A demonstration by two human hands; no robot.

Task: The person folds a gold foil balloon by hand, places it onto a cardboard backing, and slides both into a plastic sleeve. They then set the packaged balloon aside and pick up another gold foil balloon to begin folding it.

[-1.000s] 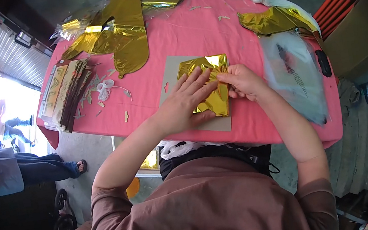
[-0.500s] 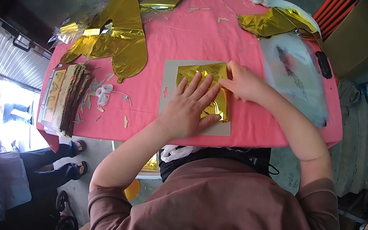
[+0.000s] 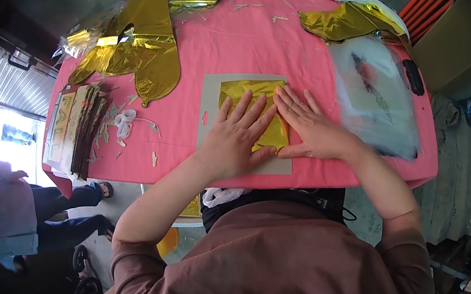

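A folded gold foil balloon (image 3: pixel 245 88) lies on a grey cardboard sheet (image 3: pixel 205 100) with a red-edged hanging slot on its left side. My left hand (image 3: pixel 237 137) rests on the foil's left part, fingers spread. Flat along the foil's right edge lies my right hand (image 3: pixel 317 129), its fingers stretched out too. The two hands lie close together, fingertips pointing away from me. Part of the foil and card is hidden beneath them.
Unfolded gold foil balloons (image 3: pixel 153 56) lie at the table's back left. Near the left edge are a stack of cards (image 3: pixel 76 127) and a white string bundle (image 3: pixel 125 121). Clear plastic bags (image 3: pixel 374 103) lie at right, below more gold foil (image 3: pixel 344 22). A person (image 3: pixel 2 204) stands at left.
My right hand has gone from pinching the foil's right edge to lying flat with fingers spread. My left hand stays on the foil. The person at left has shifted.
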